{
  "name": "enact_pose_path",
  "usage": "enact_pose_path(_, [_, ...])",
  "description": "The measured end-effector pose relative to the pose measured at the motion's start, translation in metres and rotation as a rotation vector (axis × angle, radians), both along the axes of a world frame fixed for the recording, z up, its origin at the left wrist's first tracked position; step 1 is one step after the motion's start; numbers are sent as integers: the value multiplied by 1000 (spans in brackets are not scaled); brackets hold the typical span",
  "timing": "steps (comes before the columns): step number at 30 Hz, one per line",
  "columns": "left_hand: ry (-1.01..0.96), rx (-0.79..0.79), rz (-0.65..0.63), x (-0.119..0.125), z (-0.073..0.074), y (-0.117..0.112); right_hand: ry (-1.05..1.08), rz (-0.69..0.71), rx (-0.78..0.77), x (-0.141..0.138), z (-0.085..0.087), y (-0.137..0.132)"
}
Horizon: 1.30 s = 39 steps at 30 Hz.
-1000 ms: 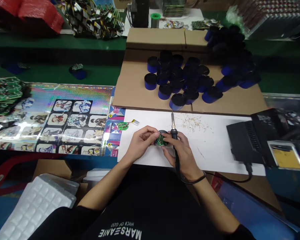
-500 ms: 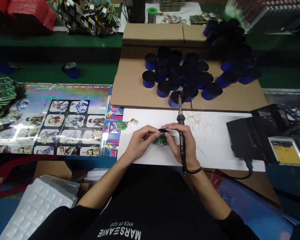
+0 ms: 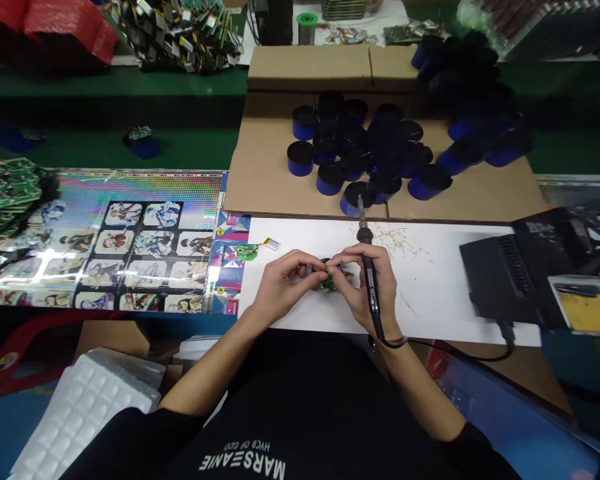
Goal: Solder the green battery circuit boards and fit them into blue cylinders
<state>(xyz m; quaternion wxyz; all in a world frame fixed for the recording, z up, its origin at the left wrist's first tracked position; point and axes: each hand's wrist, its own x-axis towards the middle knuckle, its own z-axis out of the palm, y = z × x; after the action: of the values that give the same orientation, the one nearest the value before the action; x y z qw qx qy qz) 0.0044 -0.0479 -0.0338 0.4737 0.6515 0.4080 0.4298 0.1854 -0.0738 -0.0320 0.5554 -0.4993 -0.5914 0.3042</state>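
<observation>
Small green circuit board [image 3: 327, 285] pinched by left hand [image 3: 285, 283] fingertips, steadied by right fingers, held over white paper sheet [image 3: 430, 287] (toward its left end), soldering iron [image 3: 373, 300] gripped in right hand [image 3: 373, 287], tip pointed far.

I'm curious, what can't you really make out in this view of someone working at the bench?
Head view only:
The small green circuit board: mostly hidden by the fingers of the left hand and right hand.
The soldering iron: its tip is too small to judge its condition.
The black soldering station: blurred, so no details can be read.
The blue cylinders at top right: blurred and dark, so they can't be counted.
</observation>
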Motion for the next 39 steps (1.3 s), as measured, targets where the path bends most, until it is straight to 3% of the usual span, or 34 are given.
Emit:
enact_pose_path(3, [89,188,24,-1,3,2,28,-19,-18,0,0,-2])
enact_pose_path(5, [107,212,29,-1,4,2,32,-37,-25,-1,0,-3])
enact_pose_path(13, [-55,-79,47,4,3,-4,71,-21,29,-5,-1,-5])
enact_pose_path(23, [109,-38,-144,-6,14,4,-164,54,77,8,-8,-15])
enact_pose_path(27, [187,60,-204,-15,13,11,-159,19,64,24,2,-26])
enact_pose_path(33, [311,292,-402,-21,13,28,149,-155,-68,49,30,-35])
enact_pose_path(36, [341,300,-509,-22,16,36,249,-162,-86,61,41,-32])
enact_pose_path(39, [364,268,-578,-22,20,43,219,-156,-118,68,43,-32])
